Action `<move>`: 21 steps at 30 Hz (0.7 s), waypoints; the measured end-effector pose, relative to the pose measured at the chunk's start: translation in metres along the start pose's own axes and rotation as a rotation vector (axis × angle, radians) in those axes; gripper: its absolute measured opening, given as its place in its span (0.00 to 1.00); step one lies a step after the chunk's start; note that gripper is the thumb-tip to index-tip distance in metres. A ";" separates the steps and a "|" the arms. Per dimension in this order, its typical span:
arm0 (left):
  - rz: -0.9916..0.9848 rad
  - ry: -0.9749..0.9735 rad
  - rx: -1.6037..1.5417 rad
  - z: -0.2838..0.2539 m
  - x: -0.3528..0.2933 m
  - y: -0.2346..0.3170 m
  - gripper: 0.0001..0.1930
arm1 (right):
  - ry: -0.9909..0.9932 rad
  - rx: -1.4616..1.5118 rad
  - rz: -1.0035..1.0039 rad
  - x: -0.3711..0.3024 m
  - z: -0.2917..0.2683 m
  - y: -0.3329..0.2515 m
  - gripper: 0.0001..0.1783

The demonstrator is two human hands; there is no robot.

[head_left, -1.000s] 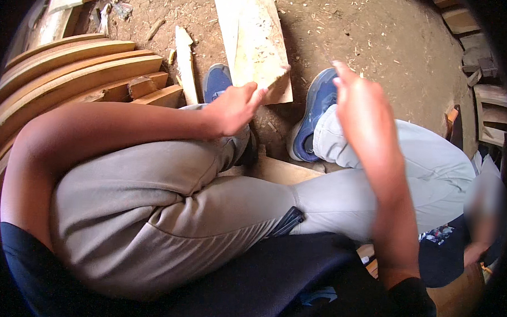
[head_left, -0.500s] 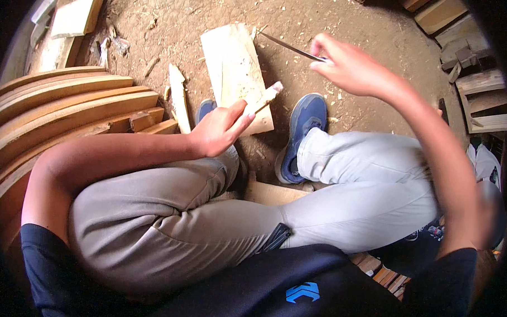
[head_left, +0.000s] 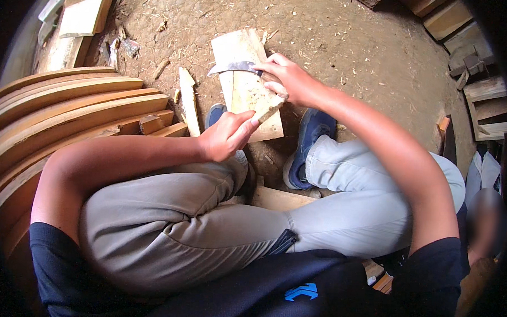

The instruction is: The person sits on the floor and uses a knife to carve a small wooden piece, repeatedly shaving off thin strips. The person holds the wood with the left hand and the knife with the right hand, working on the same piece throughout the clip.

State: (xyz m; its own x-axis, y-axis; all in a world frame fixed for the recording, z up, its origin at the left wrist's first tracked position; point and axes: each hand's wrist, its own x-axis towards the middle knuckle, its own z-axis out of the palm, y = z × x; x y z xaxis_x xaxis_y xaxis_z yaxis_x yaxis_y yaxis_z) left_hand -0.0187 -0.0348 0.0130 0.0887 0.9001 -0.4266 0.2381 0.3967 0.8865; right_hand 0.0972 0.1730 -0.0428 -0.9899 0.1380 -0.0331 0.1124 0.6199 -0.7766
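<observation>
My left hand point(head_left: 227, 136) grips the near end of a short, rough piece of pale wood point(head_left: 265, 107), which slants up and to the right over a flat wooden board point(head_left: 230, 45). Closed around a handle that its fingers mostly hide, my right hand point(head_left: 292, 81) holds a knife point(head_left: 233, 66). Its dark, slightly curved blade points left across the board, beyond the wood piece. The right fingers are close to the far end of the wood piece; whether they touch it I cannot tell. The board lies on the ground just ahead of my shoes.
Curved wooden planks point(head_left: 65, 104) are stacked at my left. A splintered wood strip point(head_left: 189, 100) lies beside the board, and chips dot the dirt floor point(head_left: 352, 61). More timber point(head_left: 448, 23) stands at the far right. Another person's arm point(head_left: 484, 222) shows at the right edge.
My right hand has swung left and inward with the knife, bringing its blade over the board. The wood piece in my left hand has turned, showing a broader face.
</observation>
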 end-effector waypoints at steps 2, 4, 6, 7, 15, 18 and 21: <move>-0.094 -0.020 -0.110 0.000 0.000 0.000 0.22 | -0.022 -0.064 0.089 -0.005 -0.017 -0.010 0.25; -0.045 -0.070 -0.121 0.001 0.008 -0.001 0.24 | -0.045 -0.187 0.120 -0.015 -0.046 -0.011 0.28; 0.008 -0.141 -0.154 0.003 0.016 0.000 0.25 | -0.106 -0.194 0.068 -0.041 -0.089 -0.026 0.35; 0.022 -0.160 -0.177 0.002 0.014 0.002 0.25 | -0.189 -0.174 0.037 -0.044 -0.106 -0.051 0.36; 0.022 -0.535 -0.315 0.010 0.024 0.039 0.25 | -0.204 -0.023 0.168 -0.115 -0.104 -0.112 0.12; -0.071 -0.335 -0.493 0.021 0.018 0.059 0.24 | -0.124 -0.007 0.117 -0.111 -0.109 -0.109 0.09; -0.071 -0.357 -0.299 0.018 0.023 0.069 0.24 | -0.129 0.076 0.145 -0.107 -0.118 -0.107 0.09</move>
State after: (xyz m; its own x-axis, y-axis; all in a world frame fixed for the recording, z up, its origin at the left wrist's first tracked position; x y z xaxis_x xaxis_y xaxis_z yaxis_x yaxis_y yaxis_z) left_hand 0.0167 0.0100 0.0609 0.4218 0.7715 -0.4764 -0.0286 0.5364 0.8435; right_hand 0.2014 0.1832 0.1182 -0.9673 0.1185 -0.2244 0.2524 0.5402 -0.8028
